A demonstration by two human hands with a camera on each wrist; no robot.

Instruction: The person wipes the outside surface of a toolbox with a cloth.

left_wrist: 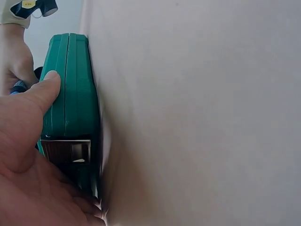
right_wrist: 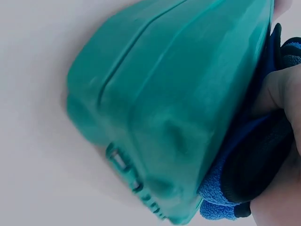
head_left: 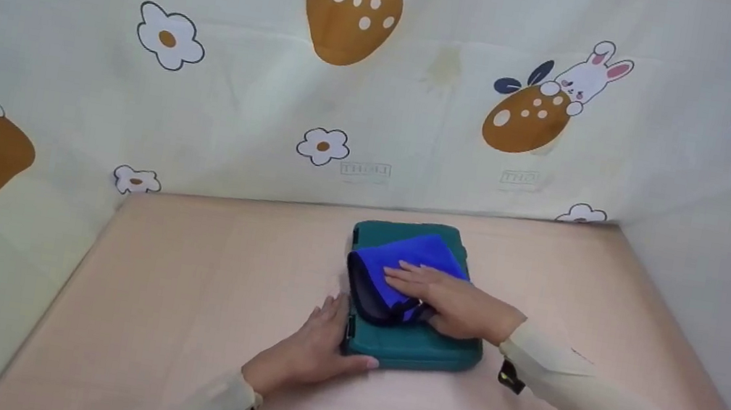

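Note:
A green plastic case (head_left: 412, 348) lies flat on the table, its black latches along the left side. Folded on top of it is a blue cloth (head_left: 428, 251) with a dark edging. My right hand (head_left: 463, 305) presses the cloth against the lid, fingers laid out over it; in the right wrist view the thumb tucks into a fold of the cloth (right_wrist: 214, 188). At the case's near left corner rests my left hand (head_left: 309, 350), its fingers along the latch side. The left thumb (left_wrist: 47, 89) lies against the near side, with a metallic latch (left_wrist: 70, 151) between thumb and fingers.
The table (head_left: 213, 284) has a pale pinkish cover that spreads around the case. Behind it and at both sides hangs a light curtain (head_left: 228, 102) printed with rabbits and flowers. A dark wrist device (head_left: 511, 376) sits under the right wrist.

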